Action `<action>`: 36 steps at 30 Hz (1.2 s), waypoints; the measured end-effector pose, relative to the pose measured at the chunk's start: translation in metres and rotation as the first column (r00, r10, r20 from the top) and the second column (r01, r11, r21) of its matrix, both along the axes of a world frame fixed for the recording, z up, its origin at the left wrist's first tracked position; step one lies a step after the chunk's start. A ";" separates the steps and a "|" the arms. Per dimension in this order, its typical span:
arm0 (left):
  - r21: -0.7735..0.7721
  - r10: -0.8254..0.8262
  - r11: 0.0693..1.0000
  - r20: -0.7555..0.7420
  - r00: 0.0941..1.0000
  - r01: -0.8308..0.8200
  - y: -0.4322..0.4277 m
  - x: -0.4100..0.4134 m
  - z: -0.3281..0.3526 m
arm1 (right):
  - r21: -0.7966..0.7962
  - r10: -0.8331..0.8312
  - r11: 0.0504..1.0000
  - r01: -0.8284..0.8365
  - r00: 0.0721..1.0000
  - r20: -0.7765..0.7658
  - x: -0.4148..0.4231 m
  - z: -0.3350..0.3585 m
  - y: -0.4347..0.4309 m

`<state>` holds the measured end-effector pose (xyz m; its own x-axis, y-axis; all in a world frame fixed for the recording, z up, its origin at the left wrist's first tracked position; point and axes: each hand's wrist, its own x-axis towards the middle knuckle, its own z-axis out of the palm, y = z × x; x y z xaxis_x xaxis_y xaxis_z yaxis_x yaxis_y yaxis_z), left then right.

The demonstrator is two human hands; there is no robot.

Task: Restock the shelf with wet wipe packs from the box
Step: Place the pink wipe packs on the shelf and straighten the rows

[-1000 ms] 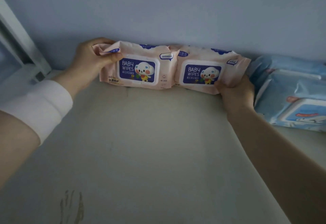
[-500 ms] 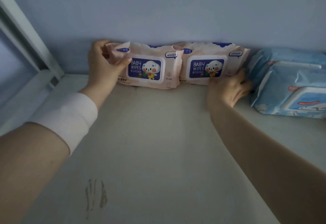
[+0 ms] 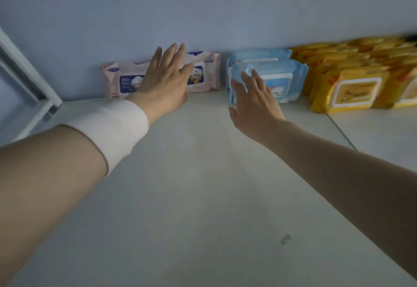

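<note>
Two pink baby wipe packs stand on edge side by side against the back wall of the white shelf (image 3: 180, 196). The left pack (image 3: 121, 81) and the right pack (image 3: 203, 72) are partly covered by my left hand (image 3: 164, 83), which is in front of them with fingers spread and holds nothing. My right hand (image 3: 255, 99) hovers open over the shelf, in front of the blue packs, holding nothing. The box is out of view.
Blue wipe packs (image 3: 277, 79) stand to the right of the pink ones, then yellow packs (image 3: 354, 85) further right. A white shelf post (image 3: 27, 72) rises at the left. A seam (image 3: 340, 131) crosses the shelf board at the right.
Both hands have let go of the pink packs and drawn back, fingers spread. The packs stay against the back wall. The view has pulled back, showing the yellow packs.
</note>
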<state>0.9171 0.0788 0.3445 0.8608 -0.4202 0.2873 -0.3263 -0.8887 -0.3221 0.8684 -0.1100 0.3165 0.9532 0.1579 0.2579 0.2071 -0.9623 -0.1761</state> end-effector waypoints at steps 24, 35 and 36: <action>0.010 -0.746 0.587 -0.380 0.547 0.809 -0.789 -0.315 -0.076 | -0.376 -0.862 0.488 0.788 0.365 -0.352 -0.453 -0.076 -0.694; -0.018 -0.499 0.553 -0.808 0.314 0.833 -0.954 -0.383 -0.264 | -0.307 -0.663 0.355 0.883 0.006 -0.749 -0.569 -0.256 -0.784; -0.029 -0.459 0.584 -0.836 0.300 0.811 -0.962 -0.388 -0.281 | -0.280 -0.626 0.336 0.899 -0.009 -0.780 -0.575 -0.273 -0.788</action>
<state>0.5290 -0.8837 0.0636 0.0617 -0.8326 -0.5505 -0.9806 -0.1533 0.1220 0.2931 -0.8979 0.0439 0.2463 -0.7250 -0.6432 -0.9443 -0.3290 0.0092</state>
